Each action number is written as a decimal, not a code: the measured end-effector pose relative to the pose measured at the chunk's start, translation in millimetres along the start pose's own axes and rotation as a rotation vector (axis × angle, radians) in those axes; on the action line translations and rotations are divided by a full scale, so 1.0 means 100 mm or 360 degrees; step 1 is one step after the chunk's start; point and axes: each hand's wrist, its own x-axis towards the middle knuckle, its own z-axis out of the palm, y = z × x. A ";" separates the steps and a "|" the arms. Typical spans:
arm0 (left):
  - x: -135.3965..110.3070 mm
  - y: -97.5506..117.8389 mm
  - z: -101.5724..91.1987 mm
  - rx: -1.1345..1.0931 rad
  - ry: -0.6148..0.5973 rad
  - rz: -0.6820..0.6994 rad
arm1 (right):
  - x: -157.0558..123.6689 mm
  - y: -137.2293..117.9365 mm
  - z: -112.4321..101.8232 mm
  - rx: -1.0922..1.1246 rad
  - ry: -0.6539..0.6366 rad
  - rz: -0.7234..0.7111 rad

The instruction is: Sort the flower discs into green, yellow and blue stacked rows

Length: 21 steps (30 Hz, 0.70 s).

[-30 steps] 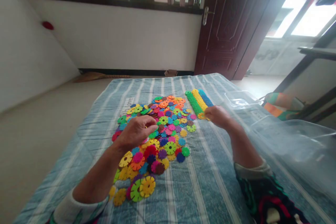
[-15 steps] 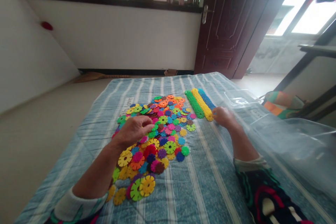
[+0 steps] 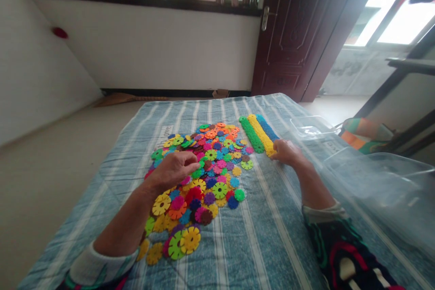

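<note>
A loose heap of colourful notched plastic discs (image 3: 220, 189) covers the middle of the cloth. Above its left side is my left hand (image 3: 175, 170), thumb and fingertips pinched together; whatever they hold, if anything, is hidden. Right of the heap, discs lie overlapped in three straight rows: a green row (image 3: 251, 135), a yellow row (image 3: 260, 135) and a blue row (image 3: 267, 128). My right hand (image 3: 286, 152) rests at the near ends of the yellow and blue rows, fingers curled down and closed. Its fingertips cover the blue row's end, and I cannot see what is in them.
A striped blue-grey cloth (image 3: 268, 231) covers the table. To the right lie a clear plastic lid (image 3: 312, 127) and a large clear plastic box (image 3: 384, 181). Beyond the table stand a white wall (image 3: 163, 50) and a dark red door (image 3: 288, 41).
My right hand has shifted slightly left, its fingers now covering the near end of the yellow row. My left hand stays almost still over the heap.
</note>
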 end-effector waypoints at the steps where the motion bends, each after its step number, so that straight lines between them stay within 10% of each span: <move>1: 0.00 0.01 0.00 -0.0009 -0.0015 -0.0001 | 0.00 0.00 0.01 0.0001 0.0014 -0.0005; 21: 0.01 -0.02 0.05 0.0047 -0.0030 0.0016 | 0.03 -0.02 0.02 0.0010 0.0023 0.0017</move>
